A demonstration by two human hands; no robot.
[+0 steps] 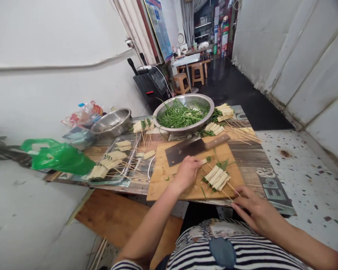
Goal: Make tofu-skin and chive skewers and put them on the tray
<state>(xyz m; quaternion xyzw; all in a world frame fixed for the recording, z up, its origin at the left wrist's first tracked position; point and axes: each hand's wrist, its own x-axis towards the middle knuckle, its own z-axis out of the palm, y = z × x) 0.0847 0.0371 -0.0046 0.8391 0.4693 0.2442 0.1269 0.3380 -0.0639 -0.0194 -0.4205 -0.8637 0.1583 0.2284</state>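
My left hand point(186, 171) is closed, its fingertips around a small pale roll point(205, 161) with green stalks inside, which looks like tofu skin wrapped on chives. Just right of it, a skewer of rolls point(217, 177) lies on the wooden cutting board point(163, 186), several rolls side by side on two thin sticks. Those sticks run toward my right hand point(249, 204), whose thumb and fingers pinch their bare ends near the board's front right corner. Beyond my left hand a cleaver point(186, 150) rests flat on the board, its wooden handle pointing right. Bits of green lie scattered on the board.
Behind the board stands a steel bowl point(205, 100) of chopped green stalks. More skewered rolls fill a metal tray point(125, 173) on the left and a pile point(224, 111) at the back right. A green plastic bag point(59, 157) and another steel basin point(112, 125) sit farther left.
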